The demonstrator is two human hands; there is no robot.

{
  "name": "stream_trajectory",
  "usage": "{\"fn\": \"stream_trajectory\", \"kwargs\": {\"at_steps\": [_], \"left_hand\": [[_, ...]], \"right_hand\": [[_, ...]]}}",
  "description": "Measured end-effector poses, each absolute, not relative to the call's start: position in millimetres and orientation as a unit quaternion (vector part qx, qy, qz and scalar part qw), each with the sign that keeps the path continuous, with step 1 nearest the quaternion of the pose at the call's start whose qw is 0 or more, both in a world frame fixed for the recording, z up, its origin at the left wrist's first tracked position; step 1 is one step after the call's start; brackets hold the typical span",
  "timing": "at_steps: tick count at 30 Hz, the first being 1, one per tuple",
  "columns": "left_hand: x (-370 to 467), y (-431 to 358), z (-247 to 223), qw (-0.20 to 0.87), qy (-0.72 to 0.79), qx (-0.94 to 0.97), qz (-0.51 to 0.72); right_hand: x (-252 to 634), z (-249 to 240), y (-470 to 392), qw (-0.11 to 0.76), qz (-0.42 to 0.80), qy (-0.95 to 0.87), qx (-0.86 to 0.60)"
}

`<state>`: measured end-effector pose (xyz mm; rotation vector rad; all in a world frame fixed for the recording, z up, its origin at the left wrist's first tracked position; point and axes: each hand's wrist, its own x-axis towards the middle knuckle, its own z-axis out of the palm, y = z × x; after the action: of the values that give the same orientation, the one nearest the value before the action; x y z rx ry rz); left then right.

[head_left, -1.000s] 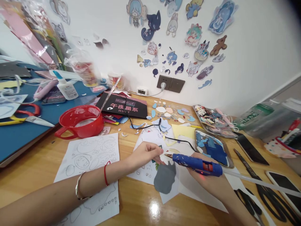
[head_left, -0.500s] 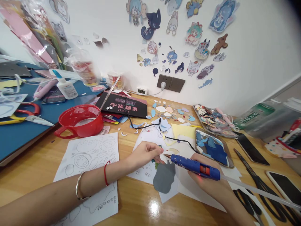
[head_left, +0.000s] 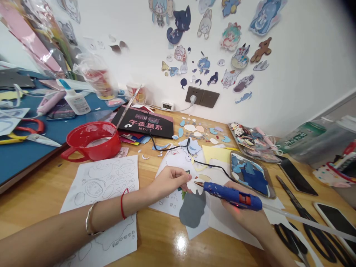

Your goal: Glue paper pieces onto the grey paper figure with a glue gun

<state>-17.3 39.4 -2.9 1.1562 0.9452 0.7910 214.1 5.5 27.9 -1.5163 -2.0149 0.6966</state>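
Note:
My right hand is wrapped round a blue glue gun, with a small red light glowing near its grip. A long translucent glue stick runs out of its rear. Pinched in my left hand is a small white paper cutout, its outline partly hidden by my fingers. The gun's metal nozzle sits over the cutout; whether it touches cannot be told. Beneath them lie a grey paper shape and white printed sheets. The gun's black cord loops behind my hands.
A red mug stands left, behind a sketched sheet. At right are a tray of blue scraps, black scissors and phones. Small paper cutouts lie near the wall. A glue bottle stands on the blue mat.
My left hand's white cutout shows more under the nozzle. The glue gun has shifted slightly right relative to the left fingers. The whole view has moved a little.

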Motion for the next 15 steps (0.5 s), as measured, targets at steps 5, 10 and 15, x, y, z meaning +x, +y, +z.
{"fn": "stream_trajectory", "kwargs": {"at_steps": [5, 10, 15], "left_hand": [[-17.7, 39.2, -1.8, 0.662, 0.416, 0.515, 0.351], [-18.0, 38.4, -3.0, 0.659, 0.413, 0.520, 0.353], [-18.3, 37.5, -5.5, 0.652, 0.415, 0.524, 0.358]], "right_hand": [[215.1, 28.7, 3.4, 0.267, 0.226, -0.750, -0.561], [215.3, 26.5, 0.8, 0.280, 0.224, -0.748, -0.559], [212.0, 25.5, -1.9, 0.279, 0.227, -0.757, -0.546]]}}
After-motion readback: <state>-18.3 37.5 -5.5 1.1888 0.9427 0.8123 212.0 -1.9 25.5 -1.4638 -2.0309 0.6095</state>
